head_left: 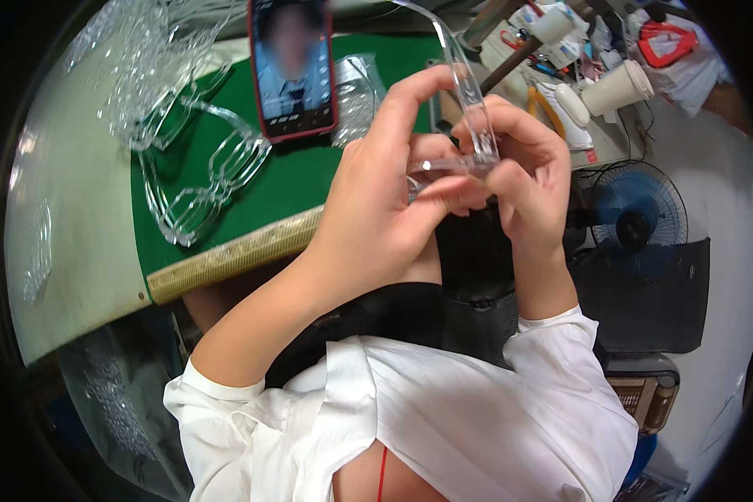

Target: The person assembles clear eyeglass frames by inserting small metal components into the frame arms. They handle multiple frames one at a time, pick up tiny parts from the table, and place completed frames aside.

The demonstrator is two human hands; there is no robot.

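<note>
I hold a clear plastic glasses frame [477,117] in both hands, above the near edge of the table. One long clear temple arm rises from the hinge corner and curves away at the top. My left hand [385,171] closes on the front of the frame, its index finger reaching up to the temple arm. My right hand [531,163] pinches the hinge corner between thumb and curled fingers. The fingers cover most of the frame's front. Several more clear glasses frames [180,230] lie on the green mat [268,197] to the left.
A phone in a red case [293,75] stands at the mat's far side beside a clear plastic bag [356,96]. A yellowish ruler-like strip [234,255] edges the table. To the right are a white cup [619,88], loose tools and a blue fan [640,217].
</note>
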